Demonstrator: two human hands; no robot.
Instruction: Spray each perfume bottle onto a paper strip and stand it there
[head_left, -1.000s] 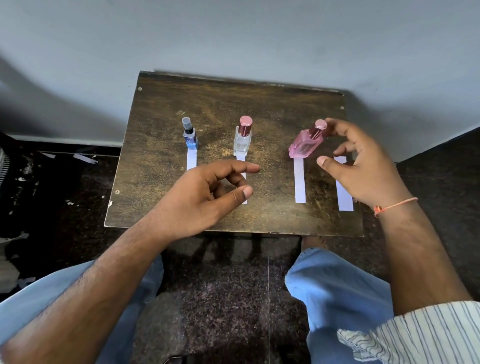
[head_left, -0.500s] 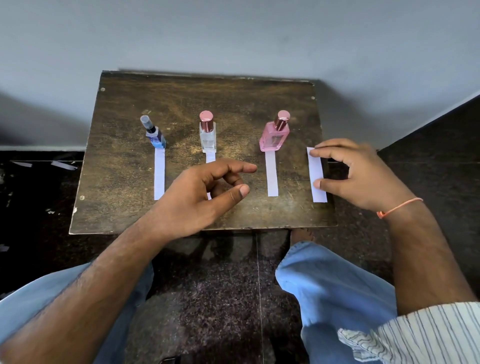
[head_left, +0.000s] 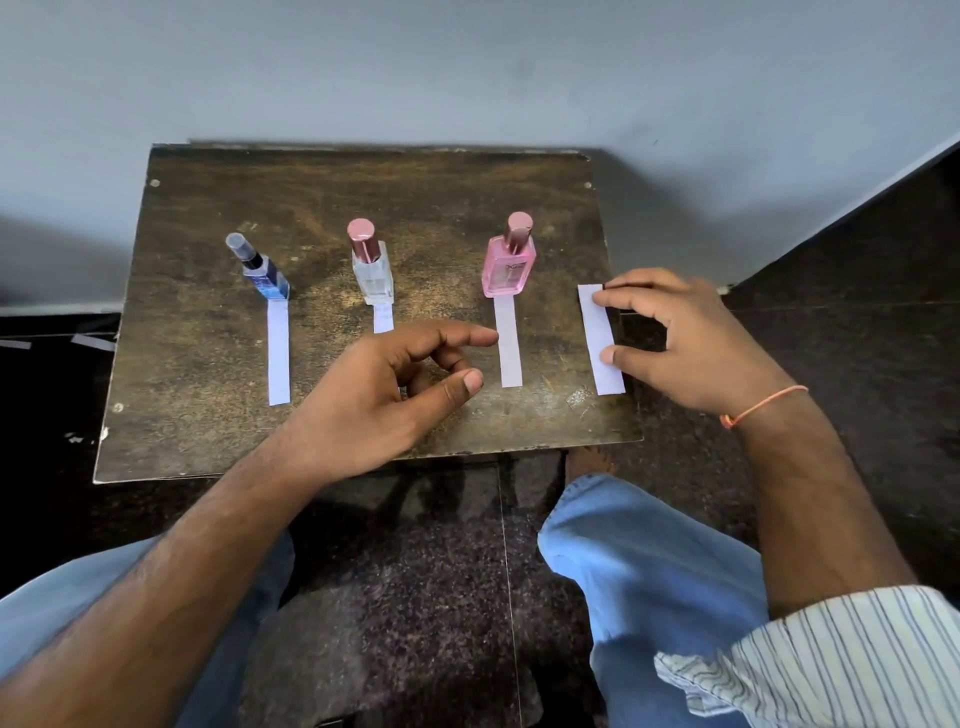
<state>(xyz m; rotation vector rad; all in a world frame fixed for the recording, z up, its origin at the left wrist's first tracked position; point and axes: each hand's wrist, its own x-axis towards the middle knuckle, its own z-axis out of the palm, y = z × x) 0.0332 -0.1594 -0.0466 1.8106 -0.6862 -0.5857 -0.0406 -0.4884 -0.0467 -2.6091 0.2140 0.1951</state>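
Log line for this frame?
three perfume bottles upright on white paper strips | right hand: fingertips on bare fourth strip | left hand: idle, empty

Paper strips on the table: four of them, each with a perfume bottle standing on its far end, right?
Not quite. The head view shows four, but only three carry bottles: the blue bottle, the clear bottle and the pink bottle. The rightmost strip has no bottle; the right hand touches it.
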